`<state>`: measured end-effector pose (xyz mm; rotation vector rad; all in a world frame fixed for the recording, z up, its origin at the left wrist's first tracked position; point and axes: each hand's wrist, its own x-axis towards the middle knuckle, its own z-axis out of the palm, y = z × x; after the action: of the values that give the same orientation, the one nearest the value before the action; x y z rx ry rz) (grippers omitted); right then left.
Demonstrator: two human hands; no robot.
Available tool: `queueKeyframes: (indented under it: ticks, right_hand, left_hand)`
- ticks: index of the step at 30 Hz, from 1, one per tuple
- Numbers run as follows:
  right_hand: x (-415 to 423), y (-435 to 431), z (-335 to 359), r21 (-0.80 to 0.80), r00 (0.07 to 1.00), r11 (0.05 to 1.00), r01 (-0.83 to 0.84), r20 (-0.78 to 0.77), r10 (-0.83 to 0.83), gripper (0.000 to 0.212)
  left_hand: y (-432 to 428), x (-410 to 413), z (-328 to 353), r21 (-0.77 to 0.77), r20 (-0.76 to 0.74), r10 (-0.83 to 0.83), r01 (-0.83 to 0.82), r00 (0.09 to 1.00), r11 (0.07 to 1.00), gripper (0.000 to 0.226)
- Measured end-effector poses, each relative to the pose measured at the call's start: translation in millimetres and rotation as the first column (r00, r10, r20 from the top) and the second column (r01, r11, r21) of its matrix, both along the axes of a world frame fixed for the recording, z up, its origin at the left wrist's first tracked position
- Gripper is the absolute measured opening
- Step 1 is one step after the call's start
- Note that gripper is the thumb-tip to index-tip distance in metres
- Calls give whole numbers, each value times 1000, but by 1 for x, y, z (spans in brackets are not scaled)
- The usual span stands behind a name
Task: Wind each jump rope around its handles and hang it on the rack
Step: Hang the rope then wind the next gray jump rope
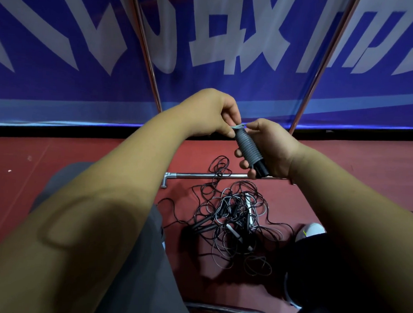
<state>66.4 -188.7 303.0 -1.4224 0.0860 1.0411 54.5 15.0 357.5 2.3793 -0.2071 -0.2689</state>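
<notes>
Above the red floor point(106, 156), the right hand point(272, 149) grips the handles point(261, 169) with grey rope point(247, 146) wound around them, and the left hand point(214, 114) pinches what seems the rope's end at their top. Below, tangled jump ropes point(233, 219) lie on it beside the rack's base bar point(200, 176).

Head-worn camera looks forward and down, close over the red floor point(82, 165).

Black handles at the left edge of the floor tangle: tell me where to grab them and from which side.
Grip the black handles around their lower-left ends, coming down from the left. Those ends poke clear of the rope tangle on the floor; their upper-right ends run under crossing loops.
</notes>
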Motion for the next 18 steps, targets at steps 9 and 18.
queueKeyframes:
  ticks: [9, 18]
  right_hand:
    - [-2, 4, -6, -61, 993, 996, 72, 99, -66, 60]
    - [-2, 8, -9, -40, 969, 982, 186, 172, -177, 52]
  left_hand:
    - [-9, 1, -12, -18, -68, 14, -16, 998, 1000, 34]
    - [-6, -1, -15, -1, -267, 148, -154, 952, 988, 35]
